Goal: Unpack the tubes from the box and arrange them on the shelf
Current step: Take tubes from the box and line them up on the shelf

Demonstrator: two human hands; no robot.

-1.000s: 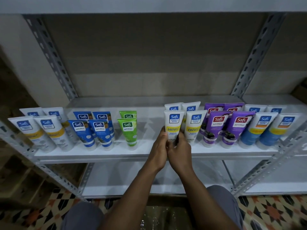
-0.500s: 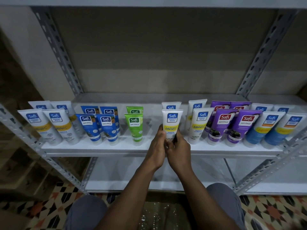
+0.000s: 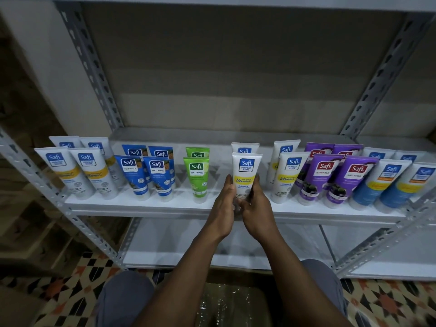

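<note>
A white tube with a yellow "Vitamin C" band (image 3: pixel 246 175) is held upright, cap end down, at the front of the middle shelf (image 3: pixel 165 206). Its lower part is gripped from both sides. The left hand (image 3: pixel 221 208) is closed round its left edge and the right hand (image 3: pixel 259 208) round its right edge. The fingers (image 3: pixel 256 185) of both are curled against the tube, and the two hands are pressed together below it. Whether the cap rests on the shelf board cannot be told (it is covered by the hands). Just behind the held tube a second white tube (image 3: pixel 245 148) is stood, with only its top seen.

To the right, apart from the held tube, two matching white-and-yellow tubes (image 3: pixel 289 180) are stood one behind the other. They are followed by four purple tubes (image 3: pixel 323 178) and then four white tubes with blue lower halves (image 3: pixel 382 185) at the shelf's right end. To the left a pair of green tubes (image 3: pixel 197 178) is set one behind the other, then four dark blue tubes (image 3: pixel 132 175). Four white tubes with amber bands (image 3: pixel 68 173) are set at the left end.

Below, a lower shelf (image 3: pixel 177 244) is seen. At the bottom edge, between the person's knees, the box (image 3: pixel 224 308) is seen with shiny plastic wrap inside, set on a patterned tile floor (image 3: pixel 70 291).
</note>
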